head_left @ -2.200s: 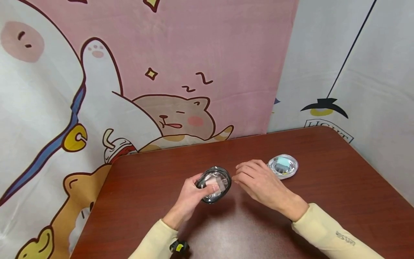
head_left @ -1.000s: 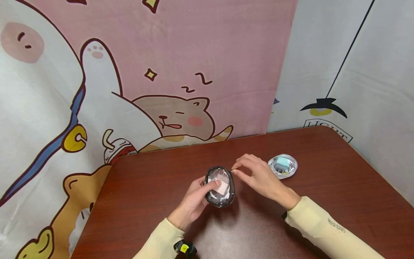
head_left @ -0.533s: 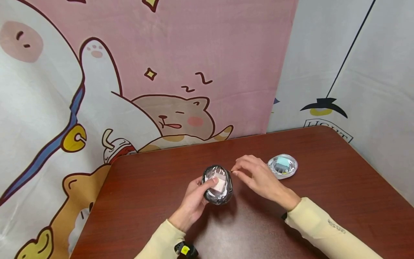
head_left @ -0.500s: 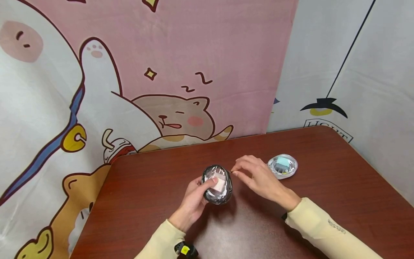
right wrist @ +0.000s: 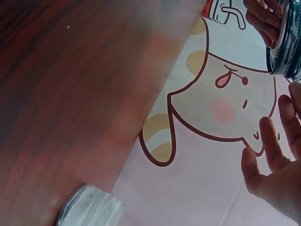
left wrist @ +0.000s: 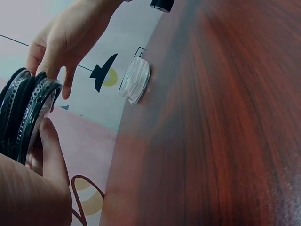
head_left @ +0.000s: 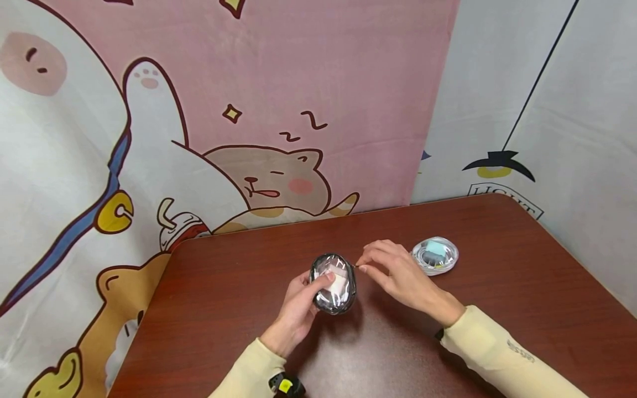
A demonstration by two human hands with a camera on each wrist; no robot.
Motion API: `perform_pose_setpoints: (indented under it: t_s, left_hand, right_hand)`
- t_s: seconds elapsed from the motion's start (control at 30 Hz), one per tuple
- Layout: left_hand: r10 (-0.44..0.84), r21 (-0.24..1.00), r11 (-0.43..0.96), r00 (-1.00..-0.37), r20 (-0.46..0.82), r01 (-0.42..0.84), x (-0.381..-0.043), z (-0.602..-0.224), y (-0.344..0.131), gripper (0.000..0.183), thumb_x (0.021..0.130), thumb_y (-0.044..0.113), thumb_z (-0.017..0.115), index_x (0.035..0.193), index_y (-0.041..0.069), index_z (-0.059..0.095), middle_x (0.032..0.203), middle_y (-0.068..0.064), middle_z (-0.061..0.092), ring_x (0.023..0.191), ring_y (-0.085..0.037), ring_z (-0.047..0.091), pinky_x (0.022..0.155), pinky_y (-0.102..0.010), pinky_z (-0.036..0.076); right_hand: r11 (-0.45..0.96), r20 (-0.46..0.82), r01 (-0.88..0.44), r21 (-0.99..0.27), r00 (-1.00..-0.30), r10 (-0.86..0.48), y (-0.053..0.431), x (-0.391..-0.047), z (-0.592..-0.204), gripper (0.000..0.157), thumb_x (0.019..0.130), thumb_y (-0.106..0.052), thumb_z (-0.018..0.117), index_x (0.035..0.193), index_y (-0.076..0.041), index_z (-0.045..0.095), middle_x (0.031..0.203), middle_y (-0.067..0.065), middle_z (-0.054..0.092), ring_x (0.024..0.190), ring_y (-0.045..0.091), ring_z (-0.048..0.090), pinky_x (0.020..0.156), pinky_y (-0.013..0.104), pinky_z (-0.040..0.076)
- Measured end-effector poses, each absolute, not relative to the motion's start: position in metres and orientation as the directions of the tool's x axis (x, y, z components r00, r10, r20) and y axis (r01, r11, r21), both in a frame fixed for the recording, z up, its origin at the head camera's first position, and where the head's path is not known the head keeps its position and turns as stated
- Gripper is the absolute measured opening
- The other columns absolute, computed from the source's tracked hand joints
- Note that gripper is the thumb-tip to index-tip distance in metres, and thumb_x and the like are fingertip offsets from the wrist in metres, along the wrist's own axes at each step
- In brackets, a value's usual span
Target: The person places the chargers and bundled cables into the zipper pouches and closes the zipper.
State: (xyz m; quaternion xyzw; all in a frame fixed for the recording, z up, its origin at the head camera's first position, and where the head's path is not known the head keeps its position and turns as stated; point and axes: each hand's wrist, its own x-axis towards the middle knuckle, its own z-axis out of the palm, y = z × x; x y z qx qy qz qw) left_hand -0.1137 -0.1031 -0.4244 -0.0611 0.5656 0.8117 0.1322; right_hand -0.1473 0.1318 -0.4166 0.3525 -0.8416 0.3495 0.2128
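Observation:
My left hand (head_left: 296, 312) grips a small oval see-through pouch (head_left: 337, 301) with black edging, its thumb pressed on the front. Inside the pouch shows a pale block-like item, partly covered by that thumb. A zip with black trim runs round the pouch's side, as the left wrist view shows on the pouch (left wrist: 28, 115). At its right edge, my right hand (head_left: 405, 279) pinches the small zip pull between thumb and forefinger. In the right wrist view the right hand (right wrist: 277, 183) has its other fingers loosely spread, and the pouch (right wrist: 285, 42) is partly cut off.
Behind my right hand, a second oval clear pouch (head_left: 450, 257) with white edging lies on the brown table (head_left: 239, 276), holding light blue and grey items. A printed cloth (head_left: 368, 110) hangs along the table's far edge. Black straps sit at both wrists.
The pouch has turned more upright and shifted slightly right in my left hand. My right hand's fingers have come together from a looser pose and now pinch the zip pull. Lately both hands barely move.

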Motion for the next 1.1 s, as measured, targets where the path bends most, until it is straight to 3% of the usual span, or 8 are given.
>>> perform_pose_setpoints:
  t_s: [0.53, 1.1]
  left_hand:
    - [0.098, 0.896, -0.351, -0.962, -0.254, -0.272, -0.114, -0.425, -0.103, 0.043, 0.089, 0.014, 0.072, 0.125, -0.007, 0.060, 0.098, -0.007, 0.072, 0.086, -0.015, 0.069, 0.078, -0.028, 0.057]
    - [0.054, 0.895, -0.363, -0.965, -0.257, -0.259, -0.117, -0.427, -0.103, 0.044, 0.090, 0.015, 0.072, 0.125, -0.008, 0.059, 0.099, -0.007, 0.071, 0.087, -0.014, 0.069, 0.081, -0.028, 0.056]
  right_hand:
    - [0.520, 0.619, -0.754, -0.402, -0.642, -0.452, 0.131, -0.141, -0.418, 0.014, 0.090, -0.011, 0.078, 0.101, -0.020, 0.075, 0.112, -0.002, 0.072, 0.115, 0.024, 0.062, 0.091, 0.053, 0.049]
    - [0.470, 0.621, -0.794, -0.387, -0.601, -0.504, 0.133, -0.136, -0.422, 0.016, 0.091, -0.014, 0.079, 0.102, -0.025, 0.075, 0.107, -0.013, 0.069, 0.117, 0.024, 0.061, 0.098, 0.046, 0.045]
